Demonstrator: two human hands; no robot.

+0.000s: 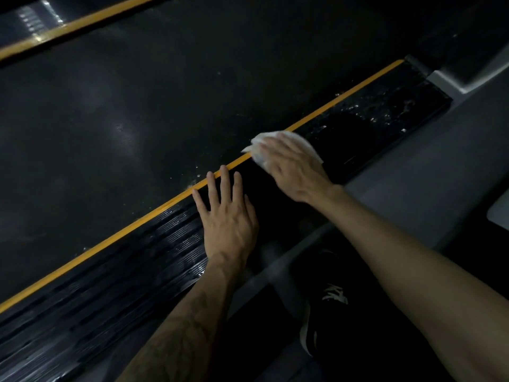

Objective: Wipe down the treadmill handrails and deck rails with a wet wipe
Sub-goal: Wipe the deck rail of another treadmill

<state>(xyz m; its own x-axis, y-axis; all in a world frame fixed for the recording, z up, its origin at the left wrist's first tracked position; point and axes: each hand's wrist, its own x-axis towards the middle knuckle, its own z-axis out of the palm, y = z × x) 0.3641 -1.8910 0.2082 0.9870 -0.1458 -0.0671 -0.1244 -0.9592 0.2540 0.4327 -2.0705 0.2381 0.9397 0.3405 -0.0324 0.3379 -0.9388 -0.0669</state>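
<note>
Mostly hidden, wet wipe (278,139) under flat right hand (294,172); left hand (228,219) splayed.

Two hands down – left hand (228,216), right hand (294,172); one wet wipe (278,142), two yellow strips – near strip (124,230), far strip (82,22), one belt (137,106), one shoe (330,304)

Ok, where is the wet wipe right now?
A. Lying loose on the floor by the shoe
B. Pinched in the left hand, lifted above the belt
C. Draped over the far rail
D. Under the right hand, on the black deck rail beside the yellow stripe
D: the white wet wipe lies under the right hand on the near deck rail, while the left hand rests flat and empty on the same rail.
</note>
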